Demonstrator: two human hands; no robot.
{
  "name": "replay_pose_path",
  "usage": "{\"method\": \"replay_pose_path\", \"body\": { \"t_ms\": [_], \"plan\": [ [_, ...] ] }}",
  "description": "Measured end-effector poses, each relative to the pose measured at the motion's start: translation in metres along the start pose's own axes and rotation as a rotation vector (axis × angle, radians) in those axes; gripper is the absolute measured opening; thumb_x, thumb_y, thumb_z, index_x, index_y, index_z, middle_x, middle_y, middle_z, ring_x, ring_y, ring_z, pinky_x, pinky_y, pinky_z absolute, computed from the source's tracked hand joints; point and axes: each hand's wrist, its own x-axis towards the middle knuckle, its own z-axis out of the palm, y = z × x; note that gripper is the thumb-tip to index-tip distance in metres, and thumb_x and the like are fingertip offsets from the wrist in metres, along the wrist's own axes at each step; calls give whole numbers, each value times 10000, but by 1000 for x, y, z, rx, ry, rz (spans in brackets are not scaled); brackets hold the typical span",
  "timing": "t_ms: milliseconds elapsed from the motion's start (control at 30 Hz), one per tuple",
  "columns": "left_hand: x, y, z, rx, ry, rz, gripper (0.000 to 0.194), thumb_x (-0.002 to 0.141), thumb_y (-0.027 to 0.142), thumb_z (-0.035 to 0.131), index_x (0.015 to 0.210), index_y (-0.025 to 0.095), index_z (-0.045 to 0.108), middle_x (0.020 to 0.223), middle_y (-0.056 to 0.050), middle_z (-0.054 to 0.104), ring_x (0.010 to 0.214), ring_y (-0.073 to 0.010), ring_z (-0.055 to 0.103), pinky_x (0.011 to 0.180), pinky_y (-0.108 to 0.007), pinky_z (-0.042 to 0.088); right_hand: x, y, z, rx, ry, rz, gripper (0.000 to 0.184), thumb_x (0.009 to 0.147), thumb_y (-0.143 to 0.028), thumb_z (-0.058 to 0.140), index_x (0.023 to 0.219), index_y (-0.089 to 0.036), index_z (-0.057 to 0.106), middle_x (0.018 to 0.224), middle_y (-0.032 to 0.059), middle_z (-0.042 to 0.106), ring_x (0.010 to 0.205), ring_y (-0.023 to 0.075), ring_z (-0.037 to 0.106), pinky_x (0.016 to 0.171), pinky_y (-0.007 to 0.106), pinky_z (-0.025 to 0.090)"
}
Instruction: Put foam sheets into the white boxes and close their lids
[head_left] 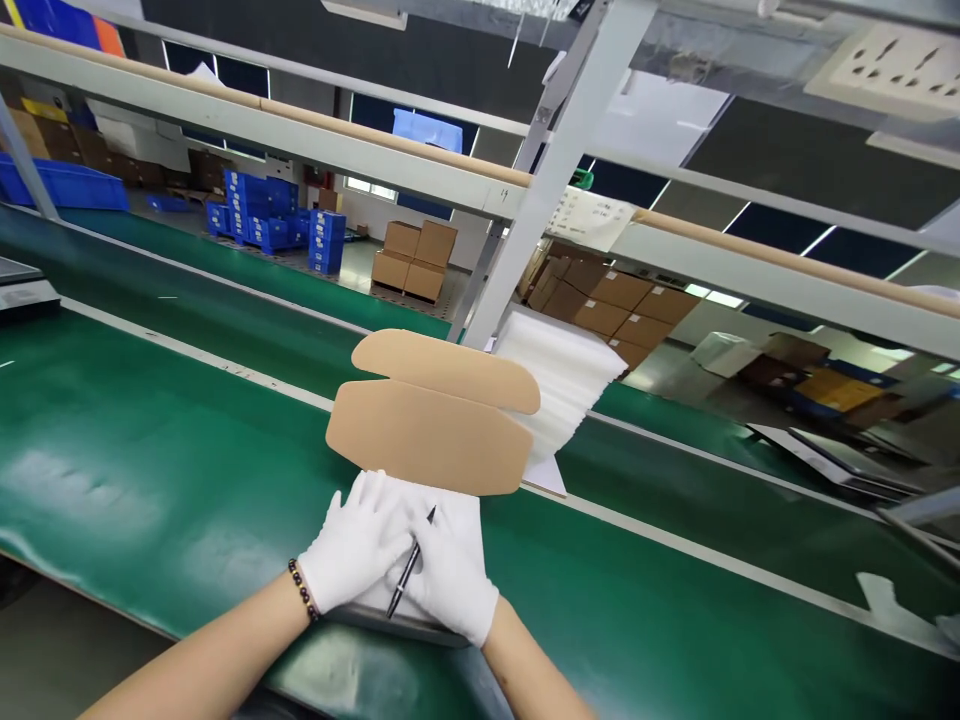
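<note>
My left hand point(352, 548), in a white glove, lies flat with its fingers stretched out on a white sheet point(466, 515). A black marker pen point(405, 580) is tucked against the thumb side of my right hand point(451, 582), which is also gloved and rests on the same sheet. The sheet covers a shallow box point(420, 630) whose dark front edge shows below my hands. Beyond my fingers stands a brown cardboard lid point(431, 435), with a rounded flap point(446, 368) along its far side. My gloves hide much of the sheet.
A stack of white foam sheets point(559, 375) leans behind the lid, by a metal post point(559, 170). The green work surface point(225, 440) stretches to both sides. Flat dark-topped items lie at far left point(22, 285) and right point(832, 460). A shelf rail point(322, 135) crosses above.
</note>
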Motion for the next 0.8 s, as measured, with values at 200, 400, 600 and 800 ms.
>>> {"method": "replay_pose_path", "body": {
  "t_ms": [200,400,600,800],
  "plan": [
    [5,-10,0,-260,79,104,703,906,472,499,1536,248,280,1575,-110,331,1475,-342,209,1154,-549,313,-12,18,-14,-35,133,200,644,715,-304,668,1307,-117,495,1252,186,525,1207,369,463,1050,548,390],
    [18,-18,-3,-275,30,127,785,887,494,540,1548,204,231,1585,-161,284,1467,-385,203,1163,-604,256,-12,16,11,-107,156,209,537,749,-435,680,1173,-123,574,1383,214,450,1344,450,293,1101,653,275],
    [32,-23,-4,-232,9,191,764,881,564,531,1525,219,310,1553,-144,356,1437,-381,277,1176,-570,256,-1,2,8,-225,150,198,390,776,-529,643,850,-146,639,1127,215,567,1187,443,423,1083,636,310],
    [29,-17,-13,-186,80,323,606,935,441,508,1506,332,336,1508,-77,428,1397,-341,342,1190,-568,211,8,13,9,-45,106,311,761,699,-601,727,1168,-29,553,1376,302,411,1263,446,387,1096,640,292]
  ]
}}
